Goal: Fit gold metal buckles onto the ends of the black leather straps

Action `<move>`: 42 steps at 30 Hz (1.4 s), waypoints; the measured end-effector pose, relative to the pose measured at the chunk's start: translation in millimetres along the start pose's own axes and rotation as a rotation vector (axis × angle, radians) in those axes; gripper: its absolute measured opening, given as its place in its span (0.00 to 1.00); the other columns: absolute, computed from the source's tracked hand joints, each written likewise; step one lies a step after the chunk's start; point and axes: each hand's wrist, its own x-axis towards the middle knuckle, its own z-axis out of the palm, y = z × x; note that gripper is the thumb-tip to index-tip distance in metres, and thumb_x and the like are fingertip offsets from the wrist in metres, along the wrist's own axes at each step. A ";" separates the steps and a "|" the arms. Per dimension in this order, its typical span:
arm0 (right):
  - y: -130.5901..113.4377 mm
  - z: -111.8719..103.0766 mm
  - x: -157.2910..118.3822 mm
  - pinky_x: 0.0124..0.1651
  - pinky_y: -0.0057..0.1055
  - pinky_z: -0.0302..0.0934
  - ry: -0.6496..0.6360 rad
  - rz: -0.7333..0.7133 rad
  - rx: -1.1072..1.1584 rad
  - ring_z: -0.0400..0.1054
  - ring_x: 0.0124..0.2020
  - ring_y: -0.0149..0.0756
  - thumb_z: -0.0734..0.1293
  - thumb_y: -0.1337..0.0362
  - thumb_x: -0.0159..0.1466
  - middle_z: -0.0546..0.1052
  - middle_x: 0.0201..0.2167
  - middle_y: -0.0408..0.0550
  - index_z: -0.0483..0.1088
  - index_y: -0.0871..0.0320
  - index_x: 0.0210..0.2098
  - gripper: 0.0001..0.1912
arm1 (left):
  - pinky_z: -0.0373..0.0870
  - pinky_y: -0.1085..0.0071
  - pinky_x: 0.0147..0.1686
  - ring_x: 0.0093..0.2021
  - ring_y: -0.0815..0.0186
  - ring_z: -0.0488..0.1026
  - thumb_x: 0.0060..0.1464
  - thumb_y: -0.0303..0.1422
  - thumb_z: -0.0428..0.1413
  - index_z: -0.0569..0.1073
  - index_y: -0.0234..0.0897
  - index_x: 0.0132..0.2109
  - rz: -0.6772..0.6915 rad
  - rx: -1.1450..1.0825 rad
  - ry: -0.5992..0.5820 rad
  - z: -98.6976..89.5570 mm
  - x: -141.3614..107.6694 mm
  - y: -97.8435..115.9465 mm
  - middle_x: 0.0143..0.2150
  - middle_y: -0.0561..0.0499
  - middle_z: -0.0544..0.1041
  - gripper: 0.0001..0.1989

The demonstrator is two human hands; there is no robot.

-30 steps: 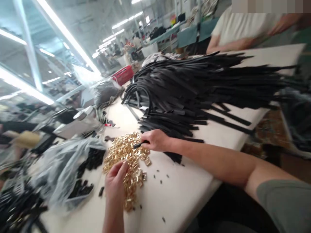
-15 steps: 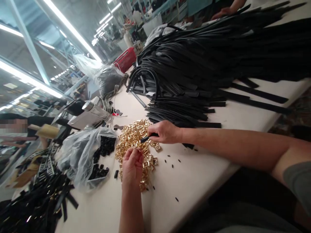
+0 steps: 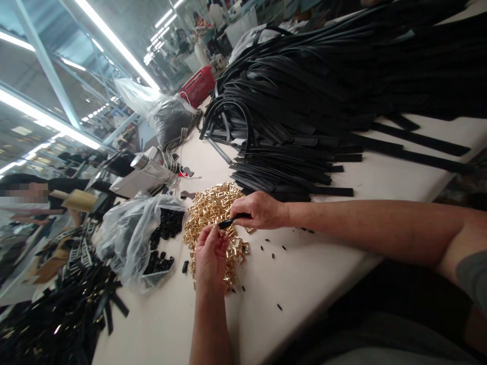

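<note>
Single items counted; heaped pieces too many to be numbered.
One left hand (image 3: 212,252) and one right hand (image 3: 261,210) are seen, with one black strip (image 3: 232,221) held. One heap of gold buckles (image 3: 213,200) and one pile of black straps (image 3: 304,96) are left uncounted by piece. At least five small black bits (image 3: 273,256) are scattered on the table (image 3: 266,279). One red container (image 3: 198,87), one clear bottle (image 3: 162,175) and two plastic bags (image 3: 127,230) can be counted.

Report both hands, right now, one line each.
Left hand: closed in a pinch at the tip of the black strap; anything else between its fingers is too small to tell.
Right hand: closed, holding the black strap.
</note>
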 end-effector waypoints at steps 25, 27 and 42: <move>1.4 -3.1 1.8 0.33 0.25 0.51 -0.006 0.122 0.050 0.63 0.30 0.28 0.67 0.67 0.61 0.75 0.30 0.43 0.73 0.60 0.34 0.03 | 0.69 0.81 0.28 0.26 0.74 0.72 0.40 0.32 0.70 0.76 0.34 0.33 0.192 0.200 -0.012 -2.7 -2.1 -1.2 0.29 0.54 0.75 0.14; 1.1 -2.2 1.6 0.34 0.25 0.52 -0.009 0.113 0.081 0.64 0.30 0.28 0.67 0.67 0.61 0.75 0.30 0.43 0.73 0.60 0.35 0.04 | 0.69 0.80 0.28 0.26 0.74 0.72 0.41 0.32 0.70 0.76 0.35 0.34 0.256 0.255 -0.006 -1.6 -3.6 -1.7 0.29 0.54 0.75 0.13; 0.7 3.8 0.1 0.35 0.24 0.55 0.011 0.016 0.151 0.65 0.30 0.27 0.67 0.67 0.61 0.75 0.30 0.43 0.72 0.60 0.35 0.03 | 0.69 0.86 0.25 0.23 0.79 0.68 0.42 0.31 0.69 0.77 0.33 0.38 -0.055 -0.052 -0.030 -0.9 1.5 -0.4 0.33 0.52 0.75 0.14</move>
